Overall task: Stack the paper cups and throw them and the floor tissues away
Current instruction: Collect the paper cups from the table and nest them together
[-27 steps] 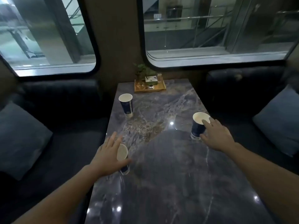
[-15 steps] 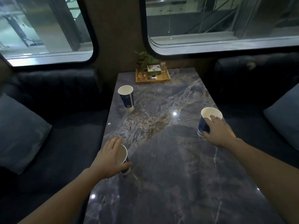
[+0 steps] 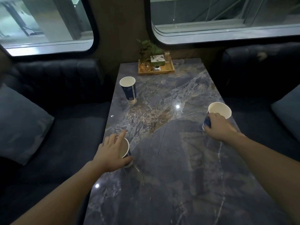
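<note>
Near cup [image 3: 125, 151] gripped by left hand [image 3: 108, 155], right cup [image 3: 217, 113] by right hand [image 3: 218, 128]

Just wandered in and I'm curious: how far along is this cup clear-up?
Barely started. Nothing is stacked yet: three blue-and-white paper cups stand apart on the grey marble table. The left hand grips the near cup, the right hand the right-side cup. The far cup is untouched. Stacking and binning remain; no floor tissues are in view.

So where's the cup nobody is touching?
In the head view, the untouched cup stands upright on the table's far left side, just in front of the wooden tray by the window, beyond the left hand.
</note>
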